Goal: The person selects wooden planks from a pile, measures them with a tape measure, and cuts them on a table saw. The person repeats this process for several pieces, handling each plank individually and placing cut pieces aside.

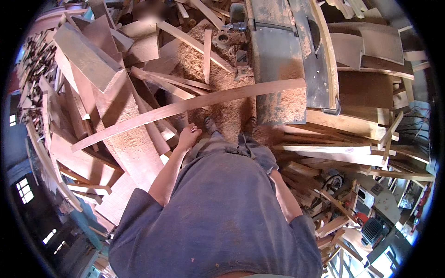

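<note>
The shirt (218, 213) is nearest. Left hand (189, 136) half-curled, contents unclear; right hand hidden, can't tell. Beyond the left, a strip (185, 107) crosses a board (124, 141) and, rightward, the sawdusty table (276, 48).

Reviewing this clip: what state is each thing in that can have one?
Long wooden strip: unsplit, slanting, right end over the metal table.
Metal table: partly sawdust-covered.
Wide board: dusted with sawdust.
Floor sawdust: loose, scattered.
Finned motor: running or off, cannot tell.
Left hand: fingers curled, grip unclear.
Right hand: out of sight.
</note>
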Demonstrator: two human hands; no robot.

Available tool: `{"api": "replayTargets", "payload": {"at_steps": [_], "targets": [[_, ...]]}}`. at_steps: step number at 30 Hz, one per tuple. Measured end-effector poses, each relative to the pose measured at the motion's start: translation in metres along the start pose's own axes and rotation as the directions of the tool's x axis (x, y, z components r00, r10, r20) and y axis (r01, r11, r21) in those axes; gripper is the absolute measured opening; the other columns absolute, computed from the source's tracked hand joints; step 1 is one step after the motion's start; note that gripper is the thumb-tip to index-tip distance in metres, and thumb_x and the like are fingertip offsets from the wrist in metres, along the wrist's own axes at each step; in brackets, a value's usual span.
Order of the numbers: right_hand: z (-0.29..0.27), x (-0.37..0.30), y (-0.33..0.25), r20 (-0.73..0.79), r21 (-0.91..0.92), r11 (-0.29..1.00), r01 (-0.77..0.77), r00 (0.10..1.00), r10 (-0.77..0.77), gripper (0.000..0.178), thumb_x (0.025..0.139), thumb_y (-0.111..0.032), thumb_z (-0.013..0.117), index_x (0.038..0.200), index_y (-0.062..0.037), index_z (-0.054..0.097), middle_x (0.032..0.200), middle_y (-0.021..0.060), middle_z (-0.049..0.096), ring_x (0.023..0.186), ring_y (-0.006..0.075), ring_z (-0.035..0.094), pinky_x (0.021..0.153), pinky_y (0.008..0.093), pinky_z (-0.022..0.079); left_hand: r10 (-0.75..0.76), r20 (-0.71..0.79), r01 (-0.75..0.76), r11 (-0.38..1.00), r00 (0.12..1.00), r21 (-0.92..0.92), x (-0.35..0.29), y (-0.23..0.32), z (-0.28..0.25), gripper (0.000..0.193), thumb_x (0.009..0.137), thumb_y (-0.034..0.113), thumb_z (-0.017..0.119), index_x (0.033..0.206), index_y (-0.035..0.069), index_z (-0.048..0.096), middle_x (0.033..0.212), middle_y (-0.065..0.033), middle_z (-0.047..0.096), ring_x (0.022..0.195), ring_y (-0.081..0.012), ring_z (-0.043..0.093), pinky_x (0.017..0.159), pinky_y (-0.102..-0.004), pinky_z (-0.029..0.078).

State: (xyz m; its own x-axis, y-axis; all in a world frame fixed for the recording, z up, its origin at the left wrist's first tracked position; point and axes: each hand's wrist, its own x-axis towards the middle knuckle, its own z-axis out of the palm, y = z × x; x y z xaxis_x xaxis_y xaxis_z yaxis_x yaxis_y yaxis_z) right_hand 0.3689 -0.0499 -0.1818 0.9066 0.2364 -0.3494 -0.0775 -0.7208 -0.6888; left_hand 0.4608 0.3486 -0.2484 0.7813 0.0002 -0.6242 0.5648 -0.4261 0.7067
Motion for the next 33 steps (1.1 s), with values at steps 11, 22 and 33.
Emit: {"api": "replayTargets", "payload": {"at_steps": [11,22,33], "targets": [[-0.025,-0.096,-0.030,-0.151,0.347,0.895,-0.280,0.925,0.348,0.018,0.090,-0.017,0.072,0.100,-0.0025,0.074,0.080,0.0056,0.072,0.075,0.0144,0.067,0.067,0.0332,0.055,0.283,0.135,-0.305,0.933,0.950,0.193,-0.014,0.095,0.022,0.042,0.084,0.036,0.067,0.107,0.001,0.065,0.101,-0.0234,0.068,0.098,-0.0394,0.067,0.084,-0.0449,0.053],[-0.117,-0.106,-0.079,-0.420,0.694,0.711,-0.117,0.736,0.531,0.041,0.085,-0.011,0.070,0.121,0.0080,0.065,0.100,0.0094,0.069,0.082,0.0156,0.066,0.073,0.0291,0.056,0.360,0.450,-0.263,0.928,0.818,-0.265,-0.042,0.159,0.033,0.027,0.095,0.026,0.066,0.107,0.001,0.064,0.094,-0.0032,0.065,0.088,-0.0127,0.060,0.081,-0.0304,0.050],[-0.104,0.047,-0.198,-0.353,-0.054,0.953,0.297,0.888,-0.297,0.040,0.076,-0.008,0.082,0.113,-0.0044,0.069,0.106,0.0160,0.068,0.105,0.0333,0.063,0.092,0.0415,0.050,0.329,0.629,0.470,0.447,0.704,-0.761,-0.065,0.198,0.045,0.037,0.102,0.023,0.059,0.133,0.004,0.051,0.126,-0.0124,0.064,0.117,-0.0239,0.063,0.103,-0.0410,0.050]]}}
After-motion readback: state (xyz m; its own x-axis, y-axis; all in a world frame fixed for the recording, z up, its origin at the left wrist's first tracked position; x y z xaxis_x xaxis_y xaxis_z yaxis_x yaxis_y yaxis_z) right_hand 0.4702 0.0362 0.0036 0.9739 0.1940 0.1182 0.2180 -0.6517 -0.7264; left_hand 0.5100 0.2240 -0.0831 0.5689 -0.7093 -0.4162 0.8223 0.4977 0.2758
